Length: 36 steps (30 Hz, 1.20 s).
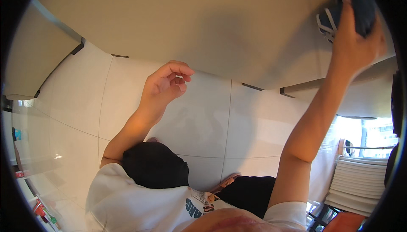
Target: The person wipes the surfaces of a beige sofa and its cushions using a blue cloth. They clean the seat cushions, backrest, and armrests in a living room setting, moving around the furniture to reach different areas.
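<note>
My right hand (359,41) reaches far out to the upper right and grips a dark blue object with white cord-like strips (362,7), which may be a shoe; blur and the picture's rim keep its kind uncertain. It lies against or just over a broad beige upholstered surface (178,15). My left hand (167,82), its fingers loosely curled and holding nothing, hovers near the lower edge of that surface, above the tiled floor (203,117).
Short dark feet (252,86) show under the beige furniture. Another beige piece (41,44) stands at the left. At the lower right are a stack of white slatted or folded material (357,181) and an orange-red item (343,222). Small colourful packets (44,211) lie at the lower left.
</note>
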Available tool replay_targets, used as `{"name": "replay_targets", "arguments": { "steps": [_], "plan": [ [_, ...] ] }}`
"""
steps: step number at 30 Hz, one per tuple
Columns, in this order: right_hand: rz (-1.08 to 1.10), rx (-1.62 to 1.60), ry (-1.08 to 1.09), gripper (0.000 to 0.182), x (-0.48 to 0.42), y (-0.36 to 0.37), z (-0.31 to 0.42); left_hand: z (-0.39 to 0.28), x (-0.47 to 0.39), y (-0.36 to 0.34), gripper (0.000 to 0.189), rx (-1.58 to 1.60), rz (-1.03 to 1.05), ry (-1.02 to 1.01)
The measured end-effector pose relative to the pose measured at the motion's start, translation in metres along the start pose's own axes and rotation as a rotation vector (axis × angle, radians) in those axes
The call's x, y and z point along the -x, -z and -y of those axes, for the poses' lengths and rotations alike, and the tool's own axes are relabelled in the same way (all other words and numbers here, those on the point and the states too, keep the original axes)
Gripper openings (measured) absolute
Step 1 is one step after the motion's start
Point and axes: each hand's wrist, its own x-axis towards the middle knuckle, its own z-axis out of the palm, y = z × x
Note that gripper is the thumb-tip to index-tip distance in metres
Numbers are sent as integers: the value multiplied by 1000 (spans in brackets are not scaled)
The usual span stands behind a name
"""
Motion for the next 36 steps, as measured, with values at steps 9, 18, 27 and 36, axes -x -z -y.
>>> {"name": "replay_targets", "arguments": {
  "steps": [9, 18, 27, 36],
  "plan": [
    [287, -180, 67, 65, 159, -24, 77, -1, 1, 9, 28, 301, -108, -55],
    [215, -180, 61, 68, 130, -10, 85, 0, 11, 12, 23, 313, -144, 21],
    [1119, 5, 295, 67, 307, -21, 71, 1, 13, 19, 23, 347, -149, 1],
    [302, -185, 215, 68, 185, -4, 81, 25, 6, 36, 21, 427, -279, 167]
  ]
}}
